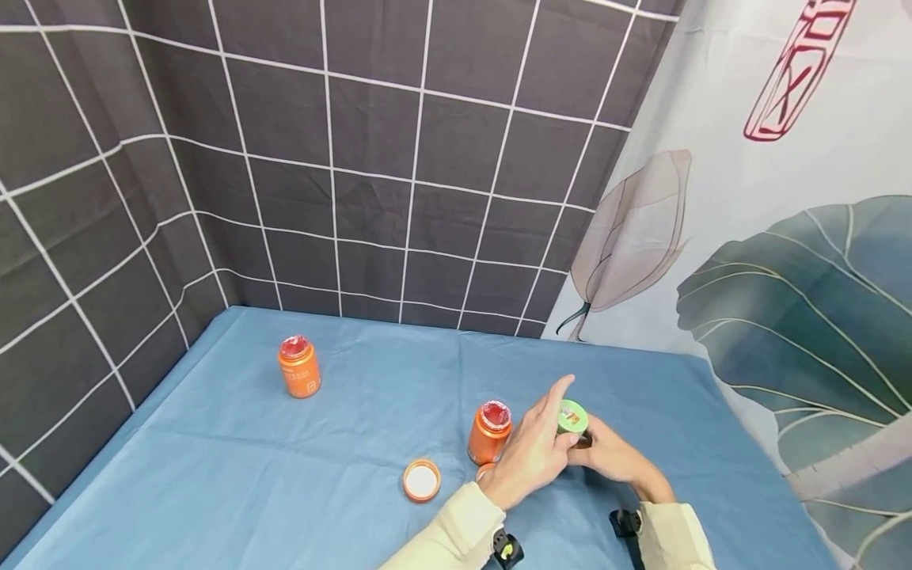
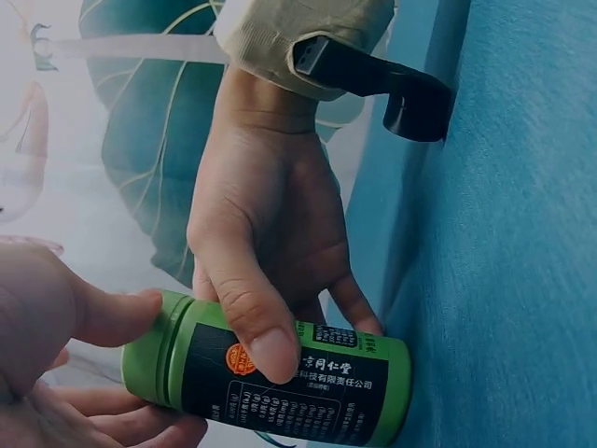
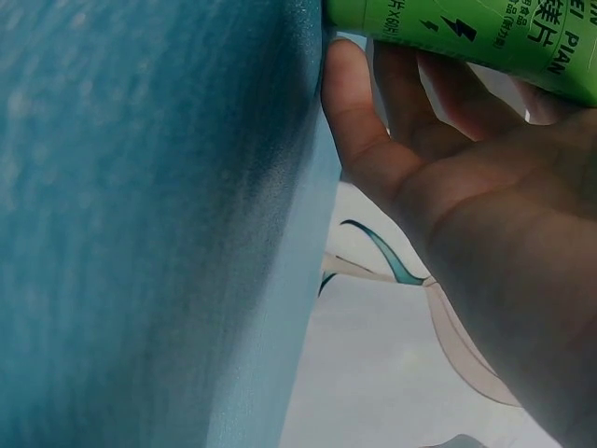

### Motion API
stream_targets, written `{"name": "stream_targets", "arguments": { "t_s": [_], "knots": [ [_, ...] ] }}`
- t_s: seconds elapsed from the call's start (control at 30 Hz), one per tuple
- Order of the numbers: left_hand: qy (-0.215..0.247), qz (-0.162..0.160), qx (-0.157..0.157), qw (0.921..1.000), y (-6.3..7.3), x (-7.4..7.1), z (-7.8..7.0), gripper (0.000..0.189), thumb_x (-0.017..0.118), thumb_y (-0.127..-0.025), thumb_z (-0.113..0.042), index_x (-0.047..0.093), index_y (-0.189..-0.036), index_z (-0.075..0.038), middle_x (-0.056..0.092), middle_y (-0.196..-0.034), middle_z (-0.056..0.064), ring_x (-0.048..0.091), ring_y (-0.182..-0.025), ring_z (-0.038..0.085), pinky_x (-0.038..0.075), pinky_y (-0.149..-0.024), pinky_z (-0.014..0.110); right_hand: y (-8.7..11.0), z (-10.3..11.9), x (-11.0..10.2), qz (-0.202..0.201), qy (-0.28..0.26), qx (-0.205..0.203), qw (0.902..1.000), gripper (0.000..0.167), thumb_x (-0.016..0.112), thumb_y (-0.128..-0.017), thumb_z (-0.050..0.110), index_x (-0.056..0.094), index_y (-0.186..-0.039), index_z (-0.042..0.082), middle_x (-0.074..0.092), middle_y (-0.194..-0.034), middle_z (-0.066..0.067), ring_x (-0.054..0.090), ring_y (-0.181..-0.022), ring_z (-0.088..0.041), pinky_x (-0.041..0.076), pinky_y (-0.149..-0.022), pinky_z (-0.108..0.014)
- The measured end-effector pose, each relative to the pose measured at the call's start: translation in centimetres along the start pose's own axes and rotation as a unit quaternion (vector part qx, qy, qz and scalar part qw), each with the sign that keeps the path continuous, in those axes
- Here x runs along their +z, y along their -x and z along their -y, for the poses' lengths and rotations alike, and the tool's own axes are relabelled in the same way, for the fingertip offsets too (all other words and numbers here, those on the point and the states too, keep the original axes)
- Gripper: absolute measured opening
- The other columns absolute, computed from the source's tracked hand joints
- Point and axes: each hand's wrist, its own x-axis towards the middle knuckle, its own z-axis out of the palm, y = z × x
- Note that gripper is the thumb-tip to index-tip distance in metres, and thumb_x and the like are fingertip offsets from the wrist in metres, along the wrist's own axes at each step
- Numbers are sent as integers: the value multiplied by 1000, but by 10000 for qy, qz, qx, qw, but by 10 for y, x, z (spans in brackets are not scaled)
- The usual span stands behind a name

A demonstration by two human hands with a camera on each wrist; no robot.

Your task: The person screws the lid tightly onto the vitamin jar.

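A green pill bottle (image 2: 294, 373) with a black label stands upright on the blue cloth. Its green cap (image 1: 572, 416) faces up in the head view. My right hand (image 1: 616, 457) grips the bottle's body, thumb across the label in the left wrist view. On the cap is my left hand (image 1: 530, 455), pinching it between thumb and fingers, while one finger points upward. Just left of that hand stands an open orange bottle (image 1: 489, 434) with a red, shiny mouth. An orange lid (image 1: 486, 470) lies partly hidden behind the left hand.
Another orange lid (image 1: 422, 480), white inside, lies on the blue cloth (image 1: 271, 483). Farther back on the left stands a second open orange bottle (image 1: 300, 370). Dark gridded fabric (image 1: 370, 158) and a leaf-printed curtain (image 1: 784, 293) hang behind the table.
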Motion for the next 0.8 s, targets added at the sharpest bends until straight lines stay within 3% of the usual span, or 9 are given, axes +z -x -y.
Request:
{"name": "stream_targets", "arguments": {
  "t_s": [0.13,0.33,0.57,0.8],
  "knots": [
    [216,62,-380,9990,1,-1,-2,84,70,-81,-22,14,-143,-37,42,-134,-2,47,-115,13,43,-91,32,-1,2,0,7,47,3,10000,51,66,-84,17,45,-128,4,56,-112,-12,55,-91,-11,46,-75,-29],
    [143,-356,-775,9963,4,6,-2,76,72,-77,-35,28,-138,-25,44,-120,-3,45,-104,10,42,-84,26,-2,0,2,5,314,-186,9993,51,66,-84,20,46,-128,3,56,-115,-10,55,-97,-7,46,-78,-27],
    [-406,-723,-420,9957,6,11,1,68,71,-79,-30,33,-133,-17,48,-117,1,47,-102,13,44,-83,25,-2,-2,4,80,73,15,9999,53,65,-85,19,42,-130,2,53,-118,-13,55,-99,-8,46,-81,-27],
    [-425,-472,-288,9976,2,5,2,60,69,-82,-23,35,-131,-18,50,-121,-1,51,-104,11,44,-84,25,-1,2,2,20,44,134,9999,54,65,-85,19,40,-130,1,52,-117,-15,56,-95,-10,46,-79,-28]
  ]
}}
